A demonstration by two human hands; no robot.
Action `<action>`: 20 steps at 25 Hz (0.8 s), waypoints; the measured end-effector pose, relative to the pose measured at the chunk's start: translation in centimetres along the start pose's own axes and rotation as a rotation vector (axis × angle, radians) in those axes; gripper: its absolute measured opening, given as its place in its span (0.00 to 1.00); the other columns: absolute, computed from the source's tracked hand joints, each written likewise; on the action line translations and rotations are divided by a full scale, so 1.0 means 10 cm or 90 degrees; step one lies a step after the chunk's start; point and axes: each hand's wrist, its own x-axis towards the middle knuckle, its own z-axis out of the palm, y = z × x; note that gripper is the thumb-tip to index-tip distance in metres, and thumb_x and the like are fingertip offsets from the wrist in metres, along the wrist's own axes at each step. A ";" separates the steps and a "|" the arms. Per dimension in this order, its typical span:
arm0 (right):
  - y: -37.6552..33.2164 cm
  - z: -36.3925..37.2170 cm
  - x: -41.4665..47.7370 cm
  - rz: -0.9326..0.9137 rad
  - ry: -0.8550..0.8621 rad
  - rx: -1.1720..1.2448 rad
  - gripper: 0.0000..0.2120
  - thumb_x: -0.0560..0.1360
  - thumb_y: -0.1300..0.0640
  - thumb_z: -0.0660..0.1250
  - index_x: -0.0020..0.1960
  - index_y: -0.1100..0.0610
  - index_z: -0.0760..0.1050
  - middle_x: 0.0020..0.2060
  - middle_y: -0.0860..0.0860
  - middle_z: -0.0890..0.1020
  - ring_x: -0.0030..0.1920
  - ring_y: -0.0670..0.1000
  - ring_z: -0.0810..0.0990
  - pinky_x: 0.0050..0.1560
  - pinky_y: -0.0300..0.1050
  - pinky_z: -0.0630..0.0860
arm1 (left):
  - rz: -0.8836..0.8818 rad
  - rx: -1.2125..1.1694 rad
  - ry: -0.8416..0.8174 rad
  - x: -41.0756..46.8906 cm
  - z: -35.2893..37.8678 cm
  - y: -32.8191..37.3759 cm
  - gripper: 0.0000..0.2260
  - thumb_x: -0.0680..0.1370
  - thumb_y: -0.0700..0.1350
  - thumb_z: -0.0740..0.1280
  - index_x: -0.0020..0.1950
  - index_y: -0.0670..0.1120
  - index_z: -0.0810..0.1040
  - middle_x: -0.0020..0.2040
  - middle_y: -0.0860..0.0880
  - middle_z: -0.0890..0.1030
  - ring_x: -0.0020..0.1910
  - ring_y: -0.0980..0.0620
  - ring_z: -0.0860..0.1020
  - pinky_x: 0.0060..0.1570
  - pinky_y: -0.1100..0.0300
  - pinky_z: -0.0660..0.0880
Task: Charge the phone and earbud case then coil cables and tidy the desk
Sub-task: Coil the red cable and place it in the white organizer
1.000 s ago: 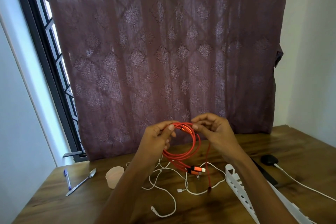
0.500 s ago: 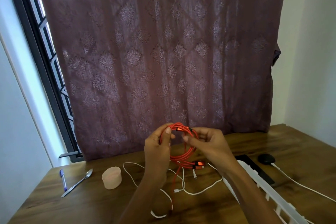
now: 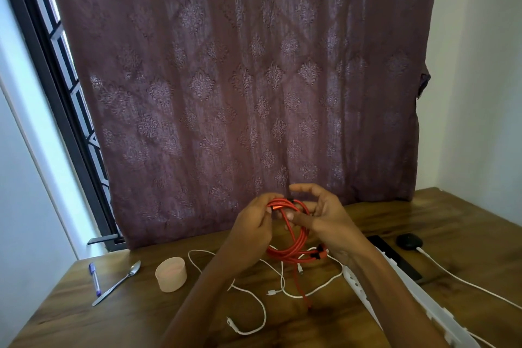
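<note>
Above the desk (image 3: 423, 220), left hand (image 3: 251, 224) and right hand (image 3: 329, 217) grip red cable (image 3: 293, 250).

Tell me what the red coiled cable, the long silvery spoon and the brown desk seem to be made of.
The red coiled cable: probably a rubbery or braided jacket, matte, bending in soft loops; too blurred to say which. The long silvery spoon: likely metal, polished, with a pale shine. The brown desk: wood or wood-look laminate, showing streaky grain and a slight sheen.
</note>
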 end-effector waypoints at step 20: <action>-0.05 0.31 -0.08 0.050 0.072 -0.229 0.13 0.73 0.53 0.69 0.30 0.49 0.79 0.38 0.48 0.74 0.42 0.45 0.73 0.43 0.35 0.69 | 0.035 0.089 0.326 -0.05 0.05 -0.12 0.10 0.78 0.35 0.61 0.57 0.40 0.77 0.50 0.45 0.81 0.49 0.49 0.78 0.51 0.61 0.72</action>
